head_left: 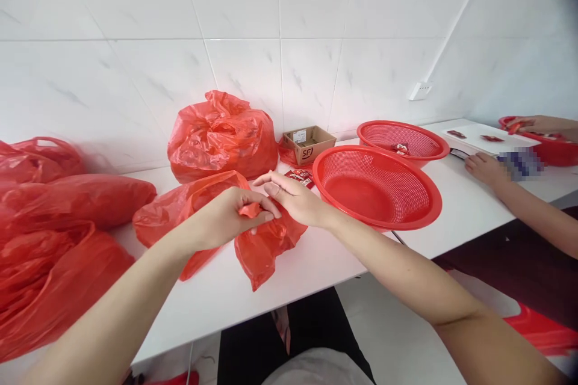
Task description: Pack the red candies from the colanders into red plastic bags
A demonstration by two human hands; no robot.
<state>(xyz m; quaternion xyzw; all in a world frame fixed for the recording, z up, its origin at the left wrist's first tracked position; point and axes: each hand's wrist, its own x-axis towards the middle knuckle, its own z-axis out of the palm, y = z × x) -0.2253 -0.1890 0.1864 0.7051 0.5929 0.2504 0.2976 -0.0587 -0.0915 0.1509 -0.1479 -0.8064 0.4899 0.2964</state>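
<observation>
A red plastic bag [264, 249] lies on the white table [289, 271] in front of me. My left hand [232, 216] is closed, pinching a gathered part of this bag between thumb and fingers. My right hand [293, 195] rests just to the right of it with fingers stretched out toward the left, touching the top of the same bag. A small red packet [301, 177] lies just behind my right hand.
More red bags lie at the left [54, 240] and at the back [221, 135]. A small cardboard box [309, 144] and two red mesh baskets [377, 186] [401, 139] stand to the right. Another person's hands [485, 168] work at the far right beside a third basket [548, 147].
</observation>
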